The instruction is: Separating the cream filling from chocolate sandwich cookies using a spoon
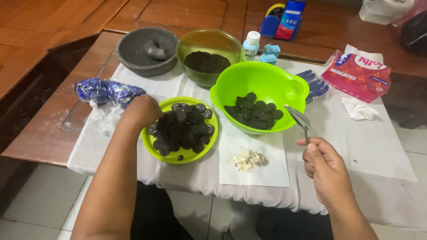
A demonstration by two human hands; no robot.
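Reaching into the plate (180, 156) of dark cookies (181, 131), the left hand (141, 111) rests curled on the pile's nine o'clock edge; its grip I cannot tell. The right hand (327, 166) pinches a spoon (299, 119) by the handle, bowl tilted toward eleven o'clock, just beside the green bowl (267, 82) holding more cookie halves. White cream (248, 159) sits on paper (253, 155) at that bowl's six o'clock.

In front of me: 3 green bowls (262, 84), 1 stone mortar (147, 51) w/ pestle (156, 50), 1 spoon (299, 119), 1 small bottle (251, 46), approx. 2 blue wrapper bundles (106, 92), 1 pink tissue pack (356, 74).
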